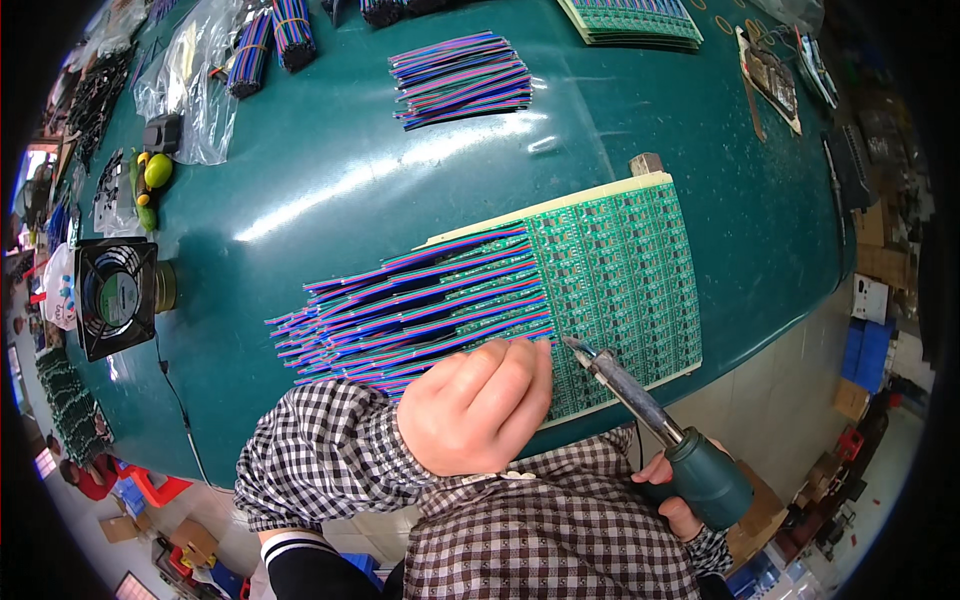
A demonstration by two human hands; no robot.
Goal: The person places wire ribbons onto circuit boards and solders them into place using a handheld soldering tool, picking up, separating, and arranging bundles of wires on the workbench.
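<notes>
A green circuit board panel made of many small repeated boards lies on the table in front of me. Striped ribbon wires in blue, pink and black run off its left part in rows, their right ends on the panel. My left hand is closed in a pinch at the end of a ribbon wire in the lower rows; the fingers mostly hide it. My right hand grips a soldering iron by its dark green handle. Its tip is just right of my left fingertips, over the panel.
A loose pile of ribbon wires lies beyond the panel, with tied wire bundles at the far left. More stacked panels lie at the far edge. A small block touches the panel's back edge. A fan stands at left.
</notes>
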